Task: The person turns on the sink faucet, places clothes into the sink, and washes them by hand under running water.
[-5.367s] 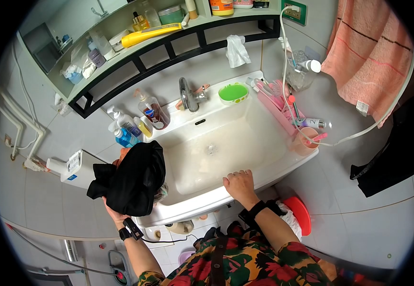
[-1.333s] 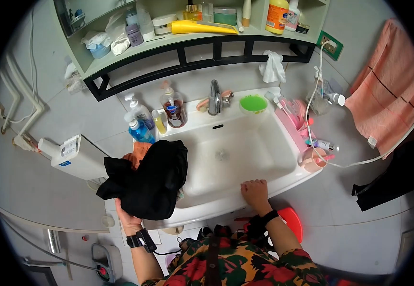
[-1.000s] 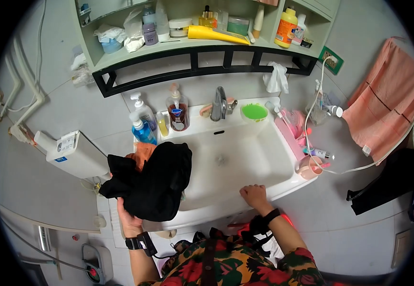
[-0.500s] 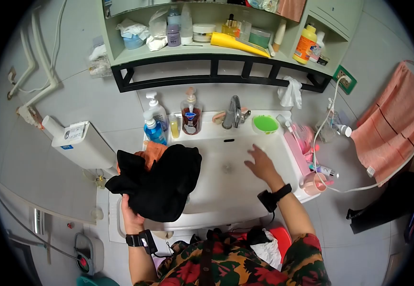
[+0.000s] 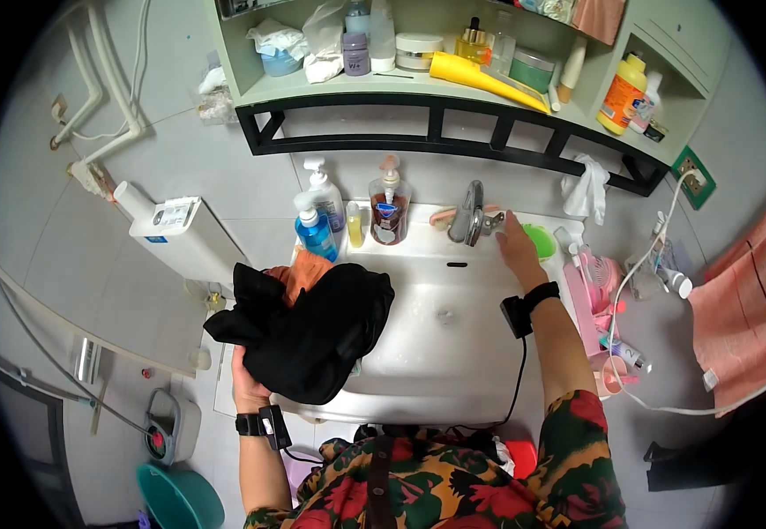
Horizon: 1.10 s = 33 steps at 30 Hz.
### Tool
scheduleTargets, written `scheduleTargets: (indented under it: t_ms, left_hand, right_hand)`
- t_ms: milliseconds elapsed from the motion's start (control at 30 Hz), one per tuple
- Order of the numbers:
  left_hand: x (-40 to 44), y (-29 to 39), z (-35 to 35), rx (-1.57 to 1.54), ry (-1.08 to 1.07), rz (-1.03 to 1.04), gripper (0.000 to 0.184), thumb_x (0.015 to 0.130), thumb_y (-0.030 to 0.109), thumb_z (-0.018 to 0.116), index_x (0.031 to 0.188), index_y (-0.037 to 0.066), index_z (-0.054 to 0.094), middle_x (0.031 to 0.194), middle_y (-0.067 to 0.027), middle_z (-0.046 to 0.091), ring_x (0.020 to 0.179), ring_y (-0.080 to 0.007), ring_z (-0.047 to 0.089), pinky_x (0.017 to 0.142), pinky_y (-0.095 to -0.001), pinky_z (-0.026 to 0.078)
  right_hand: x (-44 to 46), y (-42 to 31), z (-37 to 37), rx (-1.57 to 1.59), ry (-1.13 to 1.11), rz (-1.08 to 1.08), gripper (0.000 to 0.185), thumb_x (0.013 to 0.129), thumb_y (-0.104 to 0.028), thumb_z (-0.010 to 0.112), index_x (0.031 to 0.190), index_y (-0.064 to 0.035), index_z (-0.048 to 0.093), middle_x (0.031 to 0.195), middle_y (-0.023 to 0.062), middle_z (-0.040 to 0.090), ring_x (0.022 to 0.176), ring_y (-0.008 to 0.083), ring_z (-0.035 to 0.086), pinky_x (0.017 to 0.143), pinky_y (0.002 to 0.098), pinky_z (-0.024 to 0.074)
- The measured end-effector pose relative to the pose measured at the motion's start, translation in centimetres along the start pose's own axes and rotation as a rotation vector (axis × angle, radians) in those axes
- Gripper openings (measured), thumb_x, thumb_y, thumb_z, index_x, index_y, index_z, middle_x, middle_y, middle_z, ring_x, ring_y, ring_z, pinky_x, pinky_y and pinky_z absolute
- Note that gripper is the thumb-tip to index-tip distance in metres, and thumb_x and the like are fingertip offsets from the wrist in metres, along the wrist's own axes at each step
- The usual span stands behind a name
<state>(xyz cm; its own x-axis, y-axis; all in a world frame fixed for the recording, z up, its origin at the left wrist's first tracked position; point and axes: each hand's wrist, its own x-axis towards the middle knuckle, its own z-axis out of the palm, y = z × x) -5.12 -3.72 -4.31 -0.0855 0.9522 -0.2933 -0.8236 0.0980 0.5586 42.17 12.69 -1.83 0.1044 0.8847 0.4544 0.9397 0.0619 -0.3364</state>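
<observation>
A bundle of black cloth (image 5: 321, 335) rests on my left hand (image 5: 246, 383), which supports it from below at the sink's left side; most of the fingers are hidden under it. A piece of orange cloth (image 5: 306, 271) shows behind the bundle. My right hand (image 5: 517, 247) is at the faucet (image 5: 469, 216), with thumb and fingers closed about the end of its handle (image 5: 493, 222). Beneath them lies the white sink (image 5: 444, 361), its basin wet near the drain. A green bowl (image 5: 541, 241) sits just right of my right hand, partly covered by it.
Pump bottles, including a blue one (image 5: 316, 236) and a dark red one (image 5: 389, 212), line the sink's back left. A pink holder (image 5: 583, 304) and cup (image 5: 610, 375) stand at the right edge. A shelf (image 5: 330, 88) hangs above. A white cable (image 5: 647, 264) droops at right.
My right hand has moved from over the basin, up and back to the faucet handle. My left hand still holds the black cloth. The camera view has shifted slightly.
</observation>
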Motion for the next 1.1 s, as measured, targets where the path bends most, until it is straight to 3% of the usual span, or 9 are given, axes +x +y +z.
scheduleTargets:
  t_ms: [67, 167, 267, 600, 667, 800, 867, 933, 1100]
  left_hand:
    - [-0.1, 0.0, 0.4, -0.004, -0.093, -0.014, 0.049, 0.085, 0.037, 0.043, 0.120, 0.003, 0.043, 0.118, -0.0137, 0.049, 0.104, -0.0290, 0.050, 0.090, -0.0400, 0.041]
    - [-0.2, 0.0, 0.8, 0.006, -0.073, 0.001, 0.050, 0.084, 0.038, 0.043, 0.120, 0.003, 0.044, 0.118, -0.0139, 0.050, 0.105, -0.0291, 0.050, 0.090, -0.0403, 0.041]
    - [0.1, -0.1, -0.2, 0.014, -0.012, 0.034, 0.050, 0.084, 0.038, 0.044, 0.119, 0.003, 0.044, 0.116, -0.0131, 0.051, 0.104, -0.0284, 0.051, 0.089, -0.0391, 0.042]
    - [-0.1, 0.2, -0.1, 0.066, -0.027, 0.043, 0.049, 0.083, 0.039, 0.047, 0.118, 0.004, 0.046, 0.112, -0.0115, 0.054, 0.099, -0.0268, 0.053, 0.086, -0.0368, 0.043]
    - [0.1, 0.1, -0.9, 0.073, -0.012, 0.062, 0.050, 0.083, 0.039, 0.046, 0.118, 0.004, 0.046, 0.113, -0.0116, 0.053, 0.100, -0.0270, 0.053, 0.087, -0.0369, 0.043]
    - [0.0, 0.0, -0.6, 0.032, -0.015, 0.053, 0.050, 0.083, 0.039, 0.046, 0.118, 0.004, 0.045, 0.114, -0.0118, 0.053, 0.101, -0.0273, 0.052, 0.088, -0.0371, 0.042]
    - [0.2, 0.0, -0.8, 0.033, -0.049, 0.043, 0.050, 0.084, 0.038, 0.045, 0.119, 0.004, 0.044, 0.116, -0.0124, 0.051, 0.103, -0.0278, 0.051, 0.089, -0.0375, 0.041]
    - [0.2, 0.0, -0.7, 0.018, -0.085, 0.024, 0.050, 0.084, 0.038, 0.044, 0.120, 0.004, 0.044, 0.117, -0.0127, 0.051, 0.103, -0.0280, 0.051, 0.089, -0.0377, 0.041]
    - [0.6, 0.1, -1.0, 0.022, -0.054, 0.003, 0.050, 0.085, 0.038, 0.042, 0.121, 0.003, 0.042, 0.118, -0.0136, 0.049, 0.105, -0.0285, 0.050, 0.090, -0.0382, 0.040]
  right_hand:
    - [0.6, 0.8, 0.0, -0.030, -0.248, 0.135, 0.049, 0.082, -0.027, 0.049, 0.125, -0.0083, 0.036, 0.105, 0.0184, 0.055, 0.093, 0.0349, 0.053, 0.079, 0.0414, 0.0427]
    - [0.8, 0.7, 0.5, -0.066, -0.181, 0.149, 0.040, 0.084, -0.029, 0.045, 0.119, -0.0111, 0.044, 0.088, 0.0182, 0.060, 0.081, 0.0348, 0.057, 0.072, 0.0436, 0.0436]
    - [0.9, -0.7, 1.4, 0.187, 0.121, 0.184, 0.029, 0.085, -0.027, 0.044, 0.109, -0.0136, 0.052, 0.085, 0.0169, 0.060, 0.079, 0.0347, 0.057, 0.068, 0.0435, 0.0445]
    - [1.6, 0.2, 2.0, 0.007, 0.064, 0.152, 0.023, 0.084, -0.020, 0.046, 0.106, -0.0181, 0.053, 0.079, 0.0152, 0.061, 0.070, 0.0332, 0.058, 0.059, 0.0420, 0.0453]
    - [0.9, 3.0, 4.2, 0.058, 0.264, 0.080, 0.023, 0.083, -0.019, 0.046, 0.105, -0.0182, 0.053, 0.079, 0.0152, 0.061, 0.066, 0.0335, 0.058, 0.057, 0.0424, 0.0454]
    - [0.5, 3.3, 3.2, -0.038, 0.276, -0.023, 0.026, 0.084, -0.018, 0.044, 0.109, -0.0153, 0.051, 0.075, 0.0141, 0.060, 0.058, 0.0294, 0.059, 0.049, 0.0388, 0.0455]
    - [0.2, 0.8, 1.2, 0.692, -0.118, 0.640, 0.033, 0.084, -0.018, 0.046, 0.116, -0.0125, 0.046, 0.075, 0.0107, 0.058, 0.055, 0.0222, 0.058, 0.043, 0.0328, 0.0452]
    - [-1.3, -0.9, 2.0, 0.885, -0.127, 0.824, 0.037, 0.083, -0.019, 0.045, 0.119, -0.0108, 0.041, 0.072, 0.0076, 0.053, 0.051, 0.0162, 0.056, 0.036, 0.0274, 0.0422]
    - [-4.9, -4.5, 3.6, 1.417, -0.572, 0.924, 0.040, 0.085, -0.029, 0.044, 0.118, -0.0059, 0.040, 0.088, 0.0113, 0.056, 0.074, 0.0217, 0.058, 0.060, 0.0344, 0.0495]
